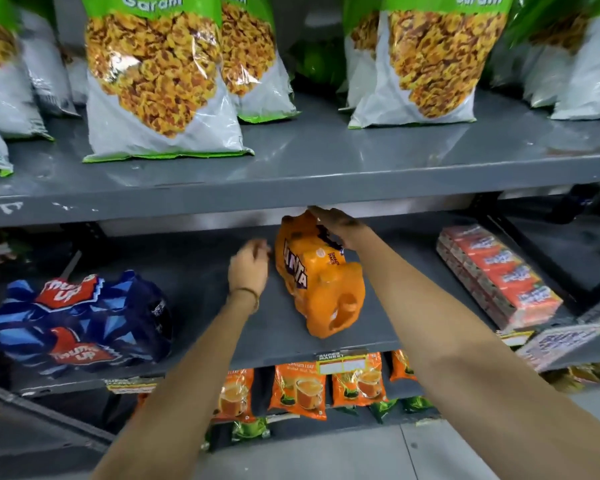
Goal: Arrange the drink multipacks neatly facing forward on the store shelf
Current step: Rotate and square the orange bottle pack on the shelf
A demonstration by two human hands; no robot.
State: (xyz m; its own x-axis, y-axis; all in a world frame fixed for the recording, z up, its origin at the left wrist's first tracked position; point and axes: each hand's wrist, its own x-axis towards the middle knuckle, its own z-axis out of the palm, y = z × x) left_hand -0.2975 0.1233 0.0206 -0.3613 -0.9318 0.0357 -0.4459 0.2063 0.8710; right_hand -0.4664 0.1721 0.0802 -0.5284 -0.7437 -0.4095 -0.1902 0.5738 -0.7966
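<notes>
Barely halfway: orange multipack (317,278) lying skewed mid-shelf (201,271), right hand (336,225) clamped on its far end, left hand (248,266) loose beside it, blue multipack (80,320) crooked at left, both awaiting straightening, fronts forward.

A: Where is there room on the grey shelf (201,271)?

B: Bare deck lies between the blue multipack (80,320) at left and the orange multipack (317,275) mid-shelf, and right of it up to the red cartons (496,275).

A: Overhead?

B: The upper shelf (291,192) hangs low; the right hand (336,225) sits just under its edge.
</notes>
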